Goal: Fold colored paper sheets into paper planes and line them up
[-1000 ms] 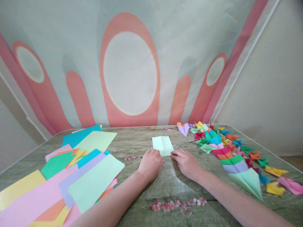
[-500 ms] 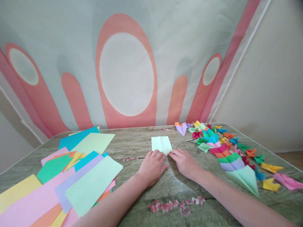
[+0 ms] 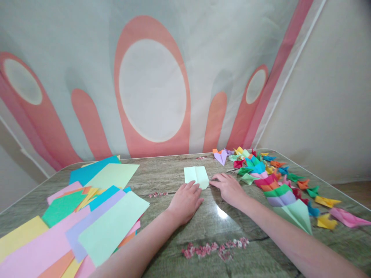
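A small pale green sheet of paper [image 3: 197, 175] lies flat in the middle of the table, with a crease running down its centre. My left hand [image 3: 186, 199] rests on its near left edge, palm down and fingers stretched out flat. Beside the sheet's near right corner is my right hand [image 3: 227, 188], its fingers extended and slightly bent; the fingertips are at the edge, and I cannot tell whether they touch it.
Coloured paper sheets [image 3: 113, 227] overlap in a loose pile at the left. Folded paper planes [image 3: 294, 214] and several small folded paper shapes [image 3: 327, 202] spread along the right side. A printed cloth [image 3: 153, 88] hangs behind the wood-patterned table [image 3: 165, 227].
My right hand has shifted slightly right and up, off the sheet's near edge to its right corner. My left hand stays almost in place. A bright glare now shows on the table.
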